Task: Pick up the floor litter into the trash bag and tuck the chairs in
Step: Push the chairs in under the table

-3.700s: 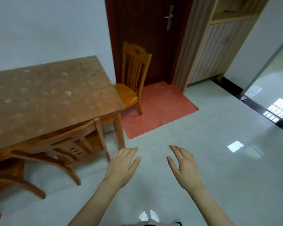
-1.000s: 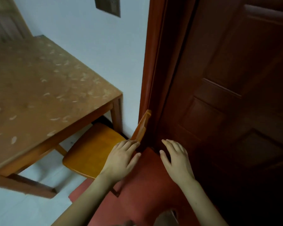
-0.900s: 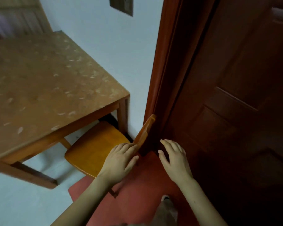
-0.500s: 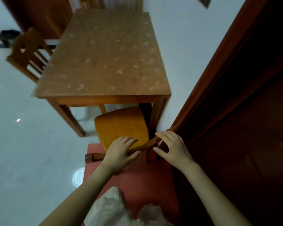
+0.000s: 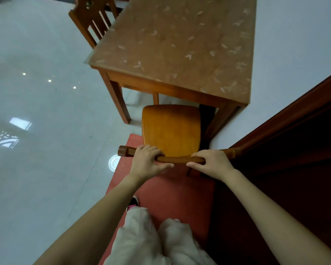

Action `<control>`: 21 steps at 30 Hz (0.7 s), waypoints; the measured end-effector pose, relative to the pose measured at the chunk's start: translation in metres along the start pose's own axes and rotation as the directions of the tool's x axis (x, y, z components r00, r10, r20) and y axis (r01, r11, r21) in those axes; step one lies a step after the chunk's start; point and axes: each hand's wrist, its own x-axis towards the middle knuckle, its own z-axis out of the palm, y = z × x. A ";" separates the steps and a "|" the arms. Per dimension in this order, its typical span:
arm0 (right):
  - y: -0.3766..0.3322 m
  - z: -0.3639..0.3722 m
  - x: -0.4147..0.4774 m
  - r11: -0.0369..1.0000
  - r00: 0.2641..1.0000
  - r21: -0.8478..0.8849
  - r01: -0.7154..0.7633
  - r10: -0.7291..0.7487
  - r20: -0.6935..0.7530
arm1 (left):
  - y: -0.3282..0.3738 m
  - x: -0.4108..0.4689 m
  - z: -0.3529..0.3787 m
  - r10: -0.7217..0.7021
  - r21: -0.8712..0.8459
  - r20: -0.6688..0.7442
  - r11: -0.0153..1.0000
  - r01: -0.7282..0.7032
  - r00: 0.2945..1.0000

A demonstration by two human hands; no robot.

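An orange wooden chair (image 5: 171,129) stands at the short end of the wooden table (image 5: 180,41), its seat's far edge just under the tabletop. Seen from above, its curved top rail runs left to right in front of me. My left hand (image 5: 146,162) grips the left part of that rail, fingers over the top and thumb behind. My right hand (image 5: 211,162) grips the right part the same way. No litter or trash bag is in view.
A second wooden chair (image 5: 93,18) stands at the table's long left side. A red mat (image 5: 168,190) lies under me and the chair's rear legs. A dark wooden door (image 5: 294,178) is close on the right, a white wall (image 5: 294,35) beyond the table, glossy tile floor (image 5: 46,131) on the left.
I walked from the open floor to the chair by the door and turned to face the table. Both hands, open before, have closed on the chair's top rail.
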 end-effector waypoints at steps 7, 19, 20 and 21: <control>-0.005 0.013 -0.002 0.999 0.991 -0.038 0.013 -0.018 -0.131 | -0.006 -0.001 0.001 0.001 -0.075 -0.062 0.997 -0.006 0.998; -0.083 0.047 0.013 0.997 0.973 0.003 -0.073 0.072 -0.219 | -0.081 0.003 -0.039 0.133 -0.103 -0.002 0.986 -0.133 0.991; -0.089 0.050 0.015 0.996 0.971 0.004 -0.085 0.083 -0.225 | -0.087 0.004 -0.043 0.142 -0.103 0.007 0.985 -0.140 0.990; -0.097 0.053 0.017 0.995 0.968 0.006 -0.097 0.096 -0.231 | -0.095 0.005 -0.047 0.150 -0.104 0.018 0.984 -0.148 0.988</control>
